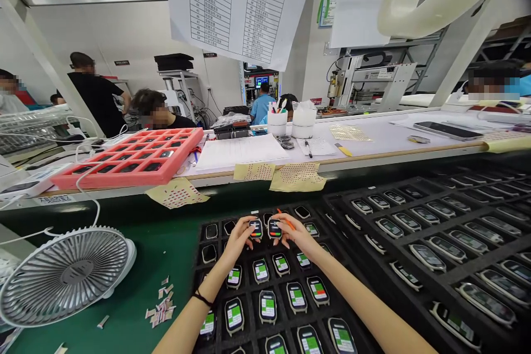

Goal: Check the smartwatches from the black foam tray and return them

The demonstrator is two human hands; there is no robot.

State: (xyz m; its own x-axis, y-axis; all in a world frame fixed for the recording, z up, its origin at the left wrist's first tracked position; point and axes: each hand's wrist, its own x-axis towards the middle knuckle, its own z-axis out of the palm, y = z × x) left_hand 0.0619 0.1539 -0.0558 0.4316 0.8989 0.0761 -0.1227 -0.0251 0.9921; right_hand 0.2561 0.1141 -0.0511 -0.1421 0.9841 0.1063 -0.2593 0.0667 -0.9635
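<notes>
Over the far rows of the black tray (248, 274), I have two watches side by side, a narrow gap between. Left hand (240, 237) pinches the left watch (256, 228), thumb and fingers at its case; right hand (296, 233) pinches the right watch (274, 228), plus an orange stick (287, 219). Both lit screens face my camera; long axes near parallel, running up the view, away from the body.

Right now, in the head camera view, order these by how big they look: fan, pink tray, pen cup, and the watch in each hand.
1. Fan
2. Pink tray
3. Pen cup
4. Left hand's watch and right hand's watch: too alike to rank.
</notes>
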